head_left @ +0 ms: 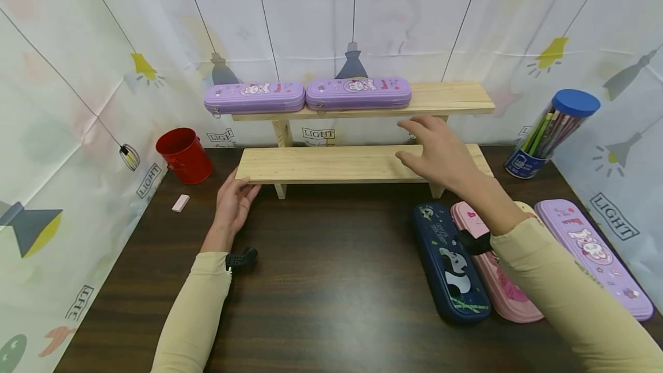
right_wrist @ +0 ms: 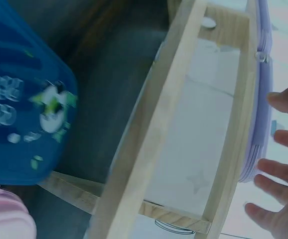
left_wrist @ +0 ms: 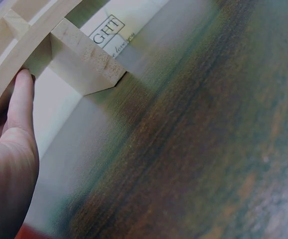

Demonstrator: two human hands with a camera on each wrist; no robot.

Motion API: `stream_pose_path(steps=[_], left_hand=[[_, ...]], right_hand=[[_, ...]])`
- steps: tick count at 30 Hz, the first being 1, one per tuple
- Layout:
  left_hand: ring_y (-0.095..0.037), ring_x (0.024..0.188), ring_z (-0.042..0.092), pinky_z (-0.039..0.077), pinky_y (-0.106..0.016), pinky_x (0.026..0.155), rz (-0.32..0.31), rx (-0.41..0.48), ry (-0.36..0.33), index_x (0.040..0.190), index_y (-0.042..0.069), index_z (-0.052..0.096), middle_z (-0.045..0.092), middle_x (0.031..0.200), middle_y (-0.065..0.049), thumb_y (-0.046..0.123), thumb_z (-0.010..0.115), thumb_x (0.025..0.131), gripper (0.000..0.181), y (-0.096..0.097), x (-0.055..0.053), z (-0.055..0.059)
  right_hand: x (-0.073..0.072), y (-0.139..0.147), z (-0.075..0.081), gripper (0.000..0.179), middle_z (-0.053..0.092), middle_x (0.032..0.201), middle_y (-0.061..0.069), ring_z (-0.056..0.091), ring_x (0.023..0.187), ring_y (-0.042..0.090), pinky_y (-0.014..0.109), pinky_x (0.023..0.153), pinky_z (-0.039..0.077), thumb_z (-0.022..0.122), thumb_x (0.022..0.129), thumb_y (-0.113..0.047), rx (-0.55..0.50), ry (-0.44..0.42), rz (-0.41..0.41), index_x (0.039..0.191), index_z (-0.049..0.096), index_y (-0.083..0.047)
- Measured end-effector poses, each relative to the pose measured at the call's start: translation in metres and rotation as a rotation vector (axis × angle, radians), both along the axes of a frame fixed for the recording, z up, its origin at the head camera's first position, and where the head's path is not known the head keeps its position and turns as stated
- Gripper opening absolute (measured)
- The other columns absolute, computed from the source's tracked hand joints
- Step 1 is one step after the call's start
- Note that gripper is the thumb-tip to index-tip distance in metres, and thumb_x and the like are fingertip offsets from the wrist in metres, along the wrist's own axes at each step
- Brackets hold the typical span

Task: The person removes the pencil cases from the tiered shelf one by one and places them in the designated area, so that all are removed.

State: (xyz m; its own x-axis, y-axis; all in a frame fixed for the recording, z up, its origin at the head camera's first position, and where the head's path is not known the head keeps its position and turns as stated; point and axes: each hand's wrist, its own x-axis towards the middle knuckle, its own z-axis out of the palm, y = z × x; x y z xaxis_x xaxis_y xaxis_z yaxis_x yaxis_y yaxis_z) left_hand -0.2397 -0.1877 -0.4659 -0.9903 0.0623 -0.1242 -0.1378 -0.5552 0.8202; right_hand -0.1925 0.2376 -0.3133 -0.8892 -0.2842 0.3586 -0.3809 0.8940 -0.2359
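Note:
A two-tier wooden shelf (head_left: 331,164) stands at the back of the table. My left hand (head_left: 233,206) grips the front left corner of its lower board, with fingers reaching under the edge in the left wrist view. Over the right part of the lower board, my right hand (head_left: 437,151) is held with fingers spread and nothing in them. Two purple pencil cases (head_left: 255,98) lie end to end on the upper board, the left one jutting past the board's end. In the right wrist view the fingertips are close to the nearer purple case (right_wrist: 256,124).
To the right lie a navy panda pencil case (head_left: 452,263), a pink case (head_left: 510,298), partly hidden by my sleeve, and a purple case (head_left: 595,252). A clear blue-lidded pencil tub (head_left: 549,131) leans behind them. At left are a red bucket (head_left: 189,157) and a small eraser (head_left: 180,203).

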Motion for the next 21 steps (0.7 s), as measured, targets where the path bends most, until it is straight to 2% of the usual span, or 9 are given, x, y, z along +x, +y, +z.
stream_pose_path(steps=[10,17,21], left_hand=[[-0.026,0.140,0.044,0.053,-0.025,0.101,0.007,0.008,-0.015,0.157,0.020,0.030,0.032,0.159,-0.012,0.005,0.045,0.103,0.058,0.000,-0.002,0.000],[-0.027,0.140,0.044,0.053,-0.026,0.100,0.020,0.018,-0.014,0.157,0.020,0.030,0.033,0.158,-0.012,0.005,0.045,0.103,0.058,0.001,-0.002,0.000],[-0.026,0.139,0.045,0.053,-0.026,0.100,0.018,0.022,-0.012,0.156,0.021,0.031,0.033,0.158,-0.012,0.005,0.046,0.103,0.057,0.001,-0.004,-0.001]], right_hand=[[-0.042,-0.005,0.005,0.057,0.050,0.143,0.022,0.046,0.132,0.042,0.059,0.110,0.040,0.073,0.085,-0.024,-0.046,0.072,0.010,0.137,0.057,-0.007],[-0.071,-0.011,0.015,0.060,0.043,0.150,0.024,0.041,0.137,0.044,0.059,0.116,0.034,0.072,0.085,-0.026,-0.051,0.052,0.013,0.141,0.055,-0.009],[-0.082,-0.015,0.019,0.064,0.038,0.154,0.023,0.037,0.141,0.044,0.060,0.118,0.031,0.070,0.085,-0.027,-0.029,0.007,0.009,0.144,0.051,-0.012]])
